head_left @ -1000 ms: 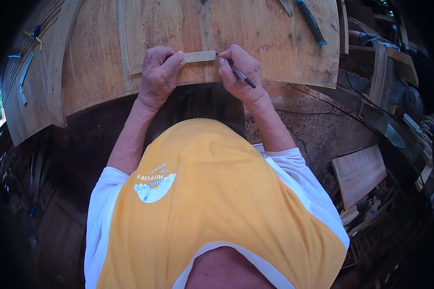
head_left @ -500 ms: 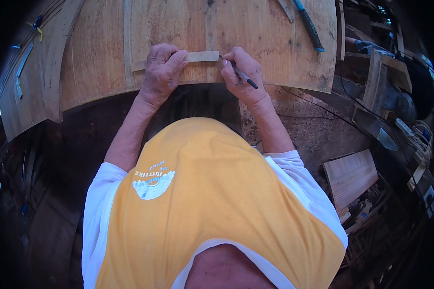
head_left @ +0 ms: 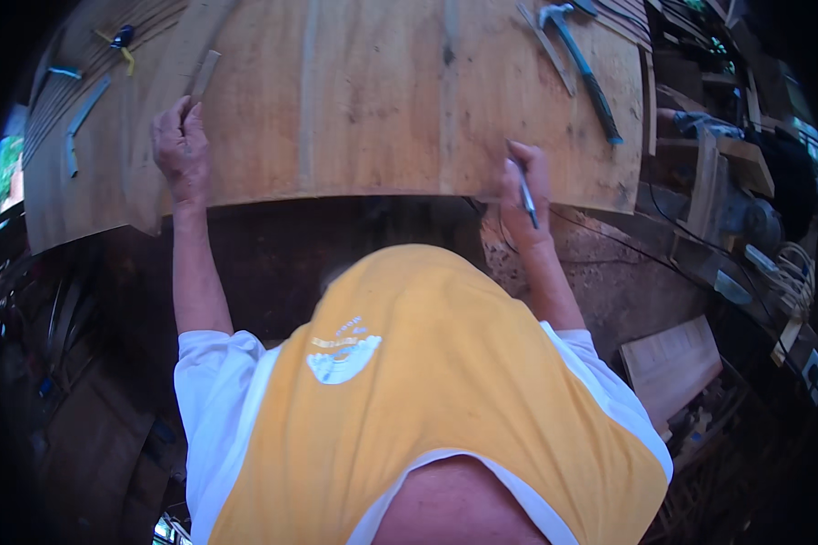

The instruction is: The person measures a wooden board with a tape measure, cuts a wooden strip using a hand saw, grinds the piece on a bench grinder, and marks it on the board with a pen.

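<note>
Hands sit well apart along the near edge of a wide plywood sheet [head_left: 373,100] that covers the workbench. The left hand [head_left: 180,145] is stretched out to the person's left, forearm nearly straight up the picture from a white sleeve, palm down on the sheet near its left part. Its fingers point away from the body and close lightly on the lower end of a small wooden strip [head_left: 202,77], which lies on the plywood and slants up and slightly to the right from the fingertips. How firmly the strip is gripped cannot be told; the fingertips are on it.

The right hand [head_left: 525,186] rests at the front edge of the plywood, right of centre, wrist bent and forearm running down and to the right toward the shoulder. It is clenched around a pencil [head_left: 525,195], held between thumb and fingers, its dark shaft slanting down over the knuckles with the upper end at the board's surface.

A hammer [head_left: 580,64] with a dark handle lies on the far right of the sheet, head toward the top, well away from both hands, and a thin grey bar [head_left: 545,47] lies just beside it on the left. Boards are stacked at the lower right [head_left: 673,363] below the bench.
</note>
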`<state>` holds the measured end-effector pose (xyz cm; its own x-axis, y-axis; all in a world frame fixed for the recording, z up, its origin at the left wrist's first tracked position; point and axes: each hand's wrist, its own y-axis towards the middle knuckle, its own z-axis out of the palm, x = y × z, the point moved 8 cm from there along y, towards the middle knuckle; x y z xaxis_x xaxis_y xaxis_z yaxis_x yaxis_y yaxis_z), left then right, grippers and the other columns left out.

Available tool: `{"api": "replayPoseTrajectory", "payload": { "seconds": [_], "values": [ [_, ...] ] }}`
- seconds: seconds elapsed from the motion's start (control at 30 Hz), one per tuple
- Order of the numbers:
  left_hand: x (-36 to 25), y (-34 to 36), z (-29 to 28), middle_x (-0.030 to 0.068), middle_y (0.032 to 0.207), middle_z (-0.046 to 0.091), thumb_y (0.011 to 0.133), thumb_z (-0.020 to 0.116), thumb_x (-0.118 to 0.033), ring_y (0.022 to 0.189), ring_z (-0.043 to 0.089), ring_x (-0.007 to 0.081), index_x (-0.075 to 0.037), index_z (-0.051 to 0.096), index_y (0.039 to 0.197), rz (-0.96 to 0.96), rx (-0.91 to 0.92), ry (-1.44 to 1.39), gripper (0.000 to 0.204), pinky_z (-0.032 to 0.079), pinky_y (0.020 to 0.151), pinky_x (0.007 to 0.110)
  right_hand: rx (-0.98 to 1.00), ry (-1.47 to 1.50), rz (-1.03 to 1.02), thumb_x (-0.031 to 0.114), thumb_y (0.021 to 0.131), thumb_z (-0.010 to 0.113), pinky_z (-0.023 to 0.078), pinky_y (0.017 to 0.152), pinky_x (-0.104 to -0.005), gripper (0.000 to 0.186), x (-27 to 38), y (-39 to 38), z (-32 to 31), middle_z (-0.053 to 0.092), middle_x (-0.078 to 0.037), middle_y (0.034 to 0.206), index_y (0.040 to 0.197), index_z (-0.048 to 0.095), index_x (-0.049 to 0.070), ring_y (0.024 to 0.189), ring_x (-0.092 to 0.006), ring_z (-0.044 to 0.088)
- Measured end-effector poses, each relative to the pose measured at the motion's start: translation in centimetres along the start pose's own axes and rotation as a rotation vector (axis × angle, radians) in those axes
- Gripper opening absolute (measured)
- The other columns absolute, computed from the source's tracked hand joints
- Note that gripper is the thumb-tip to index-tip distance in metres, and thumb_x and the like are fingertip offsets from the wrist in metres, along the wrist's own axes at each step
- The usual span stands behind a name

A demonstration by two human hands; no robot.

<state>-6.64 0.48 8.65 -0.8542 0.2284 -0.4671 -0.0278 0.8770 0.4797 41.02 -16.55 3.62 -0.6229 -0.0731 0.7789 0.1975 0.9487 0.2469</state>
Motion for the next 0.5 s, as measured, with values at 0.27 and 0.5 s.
{"api": "replayPoseTrajectory", "payload": {
  "seconds": [0.27,0.5],
  "values": [
    [23.2,6.1,-1.0,0.0186,0.115,0.072,0.098,0.070,-0.029,0.111,0.063,0.0370,-0.007,0.073,0.119,-0.199,0.038,0.392,0.031,0.051,0.099,0.049,0.038,-0.089,0.147,0.009,0.102,0.058,0.051,0.079,-0.0351,0.018,-5.2,-0.4,-2.0,0.057,-0.010,0.099,0.118,0.058,0.002,0.085,-0.0197,0.057],
    [15.7,7.7,7.3,0.0247,0.140,0.059,0.077,0.084,-0.057,0.135,0.051,0.0442,-0.010,0.045,0.157,-0.020,0.402,0.355,0.100,0.040,0.115,0.054,0.006,-0.351,0.047,0.006,0.091,0.070,0.051,0.079,-0.0411,0.034,-2.5,0.5,-3.3,0.055,-0.014,0.097,0.121,0.055,0.003,0.088,-0.0317,0.060]
  ]
}}
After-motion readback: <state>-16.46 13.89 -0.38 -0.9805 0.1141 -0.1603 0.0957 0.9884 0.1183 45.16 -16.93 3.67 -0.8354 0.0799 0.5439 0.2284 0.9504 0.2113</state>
